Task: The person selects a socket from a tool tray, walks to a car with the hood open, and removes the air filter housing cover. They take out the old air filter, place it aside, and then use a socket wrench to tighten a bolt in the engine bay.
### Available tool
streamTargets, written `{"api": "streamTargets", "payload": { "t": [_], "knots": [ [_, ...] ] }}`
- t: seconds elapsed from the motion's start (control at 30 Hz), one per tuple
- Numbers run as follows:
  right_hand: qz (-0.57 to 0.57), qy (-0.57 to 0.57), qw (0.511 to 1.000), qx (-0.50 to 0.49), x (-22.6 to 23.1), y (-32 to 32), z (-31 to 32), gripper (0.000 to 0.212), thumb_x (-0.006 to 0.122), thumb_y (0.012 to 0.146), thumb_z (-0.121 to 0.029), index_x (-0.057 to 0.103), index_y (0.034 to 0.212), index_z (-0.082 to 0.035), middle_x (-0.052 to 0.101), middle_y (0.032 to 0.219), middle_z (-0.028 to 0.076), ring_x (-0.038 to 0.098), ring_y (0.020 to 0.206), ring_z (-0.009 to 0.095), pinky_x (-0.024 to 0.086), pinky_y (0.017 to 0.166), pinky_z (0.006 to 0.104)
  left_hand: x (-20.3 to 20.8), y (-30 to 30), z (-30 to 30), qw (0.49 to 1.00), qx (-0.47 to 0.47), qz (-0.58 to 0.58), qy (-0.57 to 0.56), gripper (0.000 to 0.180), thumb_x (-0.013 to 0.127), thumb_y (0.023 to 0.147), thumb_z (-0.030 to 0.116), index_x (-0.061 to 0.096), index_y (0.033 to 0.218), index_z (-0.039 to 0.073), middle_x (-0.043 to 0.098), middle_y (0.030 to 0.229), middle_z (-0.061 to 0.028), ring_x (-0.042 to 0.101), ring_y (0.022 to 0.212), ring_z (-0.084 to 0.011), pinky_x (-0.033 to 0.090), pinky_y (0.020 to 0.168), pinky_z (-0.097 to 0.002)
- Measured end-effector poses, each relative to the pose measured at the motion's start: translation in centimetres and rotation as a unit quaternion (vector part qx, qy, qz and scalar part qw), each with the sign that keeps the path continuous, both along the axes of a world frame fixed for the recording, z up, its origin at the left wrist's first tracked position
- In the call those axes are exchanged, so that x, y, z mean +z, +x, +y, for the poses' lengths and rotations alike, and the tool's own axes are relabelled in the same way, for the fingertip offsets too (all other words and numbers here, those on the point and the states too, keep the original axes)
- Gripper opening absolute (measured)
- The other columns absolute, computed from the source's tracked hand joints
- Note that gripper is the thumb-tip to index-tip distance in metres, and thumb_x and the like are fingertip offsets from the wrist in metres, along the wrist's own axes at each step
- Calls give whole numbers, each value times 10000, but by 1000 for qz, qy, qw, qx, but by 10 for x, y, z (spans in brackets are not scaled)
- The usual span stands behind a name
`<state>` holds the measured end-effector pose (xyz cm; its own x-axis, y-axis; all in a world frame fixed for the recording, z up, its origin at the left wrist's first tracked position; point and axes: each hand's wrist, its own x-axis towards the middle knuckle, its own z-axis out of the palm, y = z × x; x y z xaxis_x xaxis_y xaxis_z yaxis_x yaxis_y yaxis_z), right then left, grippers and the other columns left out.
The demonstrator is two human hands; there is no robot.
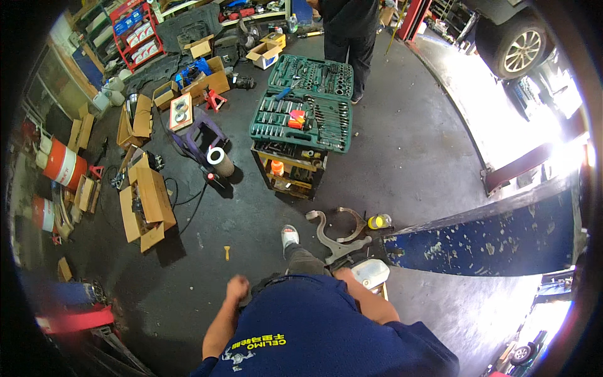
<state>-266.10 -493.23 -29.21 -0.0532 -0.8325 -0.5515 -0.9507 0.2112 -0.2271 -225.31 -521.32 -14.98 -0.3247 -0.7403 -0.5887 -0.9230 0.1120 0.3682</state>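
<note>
My left hand [237,288] hangs beside my left hip, its fingers curled in, with nothing visible in it. On the right, my right hand [343,274] is close to my waist and partly hidden by my shirt, so its fingers cannot be made out. Near that hand lie a whitish plastic container [370,273] and a curved metal control arm [336,242] on the floor. A second, rustier curved arm [353,226] lies just beyond, beside a yellow-capped clear bottle [379,221]. A small yellow scraper-like tool [227,252] rests on the floor ahead of my left hand.
Ahead, a green socket set case [342,119] lies opened on a tool cart [289,188]. Another person [352,38] stands behind it. Cardboard boxes [157,201], a purple stool [200,135] and a cylindrical filter [220,162] occupy the left; a blue lift ramp [477,245] extends right.
</note>
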Motion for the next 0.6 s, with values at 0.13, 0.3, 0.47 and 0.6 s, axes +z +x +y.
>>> {"api": "streamTargets", "payload": {
  "t": [0.13,0.3,0.47,0.6],
  "knots": [
    [-69,18,964,-257,29,-61,-129,246,598,924,-306,752,851,-129,749,853,132,747,868,343,578,731,490,-8,69,-1,984,124,-63,114,521,703,835,370,740,1181,-18,725,1194,-277,695,1159,-402,531,981,-471],
    [-239,-145,847,-452,89,-144,-245,217,673,973,-258,722,986,-48,712,812,75,661,694,198,525,600,359,-7,90,-81,991,31,-123,41,313,634,900,317,791,1021,74,787,1029,-145,750,1016,-333,587,870,-432],
    [-339,-154,632,-680,147,-174,-292,258,698,971,-244,727,1010,9,703,786,49,637,658,165,506,624,339,-31,11,-254,973,-151,-165,54,315,603,905,301,785,972,54,757,982,-210,733,969,-405,583,842,-491],
    [-241,-113,755,-599,114,-142,-243,197,667,949,-239,722,916,-54,717,814,97,674,688,250,532,597,391,-34,-118,-389,1000,-20,1,-13,350,631,914,323,760,1016,13,741,1049,-258,698,1054,-441,547,923,-498]
  ]
}}
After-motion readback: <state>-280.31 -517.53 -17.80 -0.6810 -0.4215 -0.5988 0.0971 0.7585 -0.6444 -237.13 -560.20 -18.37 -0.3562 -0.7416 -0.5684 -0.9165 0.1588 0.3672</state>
